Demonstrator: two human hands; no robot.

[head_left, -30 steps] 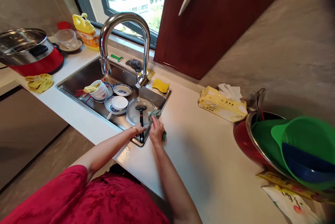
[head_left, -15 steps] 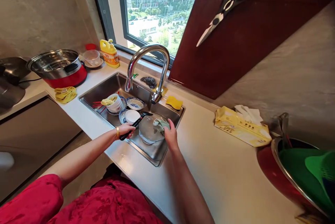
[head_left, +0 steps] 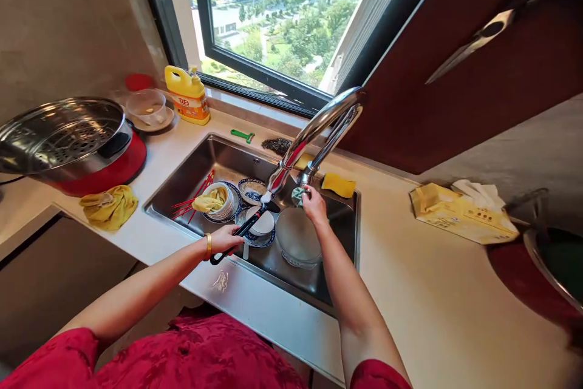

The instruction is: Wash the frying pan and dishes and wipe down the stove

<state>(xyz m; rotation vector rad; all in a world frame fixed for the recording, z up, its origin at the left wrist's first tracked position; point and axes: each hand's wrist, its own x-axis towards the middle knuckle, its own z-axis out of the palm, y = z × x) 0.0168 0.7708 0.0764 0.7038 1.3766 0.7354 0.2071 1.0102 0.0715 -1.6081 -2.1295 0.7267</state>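
Observation:
My left hand [head_left: 230, 239] is closed around the handle of a black cooking utensil [head_left: 250, 223], whose far end lies below the spout of the chrome faucet [head_left: 314, 128]. A small whitish patch shows between spout and utensil; whether it is running water I cannot tell. My right hand [head_left: 314, 204] is closed on a green-and-white cloth [head_left: 299, 196], up by the faucet's base. Under that hand stands a clear glass bowl [head_left: 298, 234] with cloudy liquid. Left of it in the sink [head_left: 291, 286] are a white bowl [head_left: 260, 221] on a blue-patterned plate and stacked bowls [head_left: 230, 204] holding a yellow cloth [head_left: 210, 201].
Red chopsticks [head_left: 200, 192] lean at the sink's left. Along the back are a green peeler [head_left: 242, 135], a steel scourer [head_left: 276, 145] and a yellow sponge [head_left: 338, 185]. A yellow soap bottle [head_left: 187, 98] and a steamer pot [head_left: 100, 164] stand left; a tissue pack [head_left: 464, 213] lies right.
My right hand has moved with the cloth from the glass bowl up to the faucet's base. The utensil has come under the spout. My view has shifted closer over the sink.

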